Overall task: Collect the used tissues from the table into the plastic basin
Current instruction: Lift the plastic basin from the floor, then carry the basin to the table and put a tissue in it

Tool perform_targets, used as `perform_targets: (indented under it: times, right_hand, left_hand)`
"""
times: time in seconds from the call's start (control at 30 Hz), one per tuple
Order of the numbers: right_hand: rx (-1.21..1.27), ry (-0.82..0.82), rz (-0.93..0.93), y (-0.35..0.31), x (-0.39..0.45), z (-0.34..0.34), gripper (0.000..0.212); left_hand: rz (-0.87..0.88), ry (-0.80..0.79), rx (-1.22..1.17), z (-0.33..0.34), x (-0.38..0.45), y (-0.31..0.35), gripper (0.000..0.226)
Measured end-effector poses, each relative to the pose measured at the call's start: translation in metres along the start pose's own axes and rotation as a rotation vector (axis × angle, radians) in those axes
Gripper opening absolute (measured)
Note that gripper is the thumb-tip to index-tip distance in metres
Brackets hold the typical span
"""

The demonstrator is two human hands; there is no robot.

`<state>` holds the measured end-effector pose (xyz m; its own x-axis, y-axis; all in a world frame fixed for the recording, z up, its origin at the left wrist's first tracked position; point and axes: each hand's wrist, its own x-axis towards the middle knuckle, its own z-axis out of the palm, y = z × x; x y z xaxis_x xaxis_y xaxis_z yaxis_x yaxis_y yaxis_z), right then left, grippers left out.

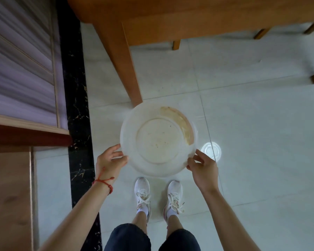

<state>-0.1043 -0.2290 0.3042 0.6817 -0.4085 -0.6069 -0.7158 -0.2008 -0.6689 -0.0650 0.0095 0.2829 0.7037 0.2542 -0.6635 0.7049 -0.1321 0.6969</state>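
Above the pale tiled floor (243, 124), just in front of the person's feet, the plastic basin (159, 140) hangs level btwn both hands. It's translucent white, round, and empty of tissues: only a brown smear along the upper-right inner wall and a few dark specks on the bottom. No tissues visible anywhere in view, so by my read the collecting hasn't begun; basin is only being carried or positioned.

Left hand (111, 160) grips the rim at the lower left, thumb over the edge, fingers curled under/around the wall. Right hand (202, 167) does the same at the lower right, thumb and fingertips pinching the rim. A red string bracelet (105, 183) sits on the left wrist.

Outward: white sneakers (159, 194) directly below the basin, dark shorts at the bottom edge. A small round clear lid (211, 150) lies on the floor just beside the basin's right side, w/ glare on it. The wooden table (188, 15) fills the top of the view; one leg comes down to the floor just behind the basin. Tabletop itself isn't visible, so can't tell how many tissues wait there.

Left to do, prob.: bring basin up to the table, then gather every tissue into it.
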Motion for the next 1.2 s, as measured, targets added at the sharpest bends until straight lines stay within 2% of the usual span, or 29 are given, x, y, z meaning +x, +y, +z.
perform_targets:
  times: [0.4,0.63,0.83,0.9,1.07,1.2]
  right_hand:
    - [0.011,-0.049,-0.070,-0.100,-0.109,-0.042,0.030]
    - [0.051,-0.009,-0.085,-0.140,-0.153,-0.064,0.041]
    - [0.114,0.031,-0.087,-0.157,-0.174,-0.083,0.041]
    - [0.145,0.031,-0.077,-0.162,-0.179,-0.089,0.035]
    - [0.158,0.050,-0.048,-0.165,-0.182,-0.100,0.038]
    - [0.133,0.058,-0.063,-0.173,-0.188,-0.105,0.034]
  left_hand:
    - [0.059,-0.003,-0.139,-0.077,-0.107,0.071,0.049]
    - [0.105,-0.006,-0.210,-0.099,-0.149,0.102,0.041]
    - [0.079,-0.028,-0.180,-0.103,-0.163,0.120,0.040]
    - [0.082,-0.027,-0.171,-0.104,-0.165,0.126,0.038]
    - [0.110,-0.080,-0.186,-0.101,-0.172,0.141,0.018]
    - [0.075,-0.087,-0.182,-0.099,-0.166,0.149,0.016]
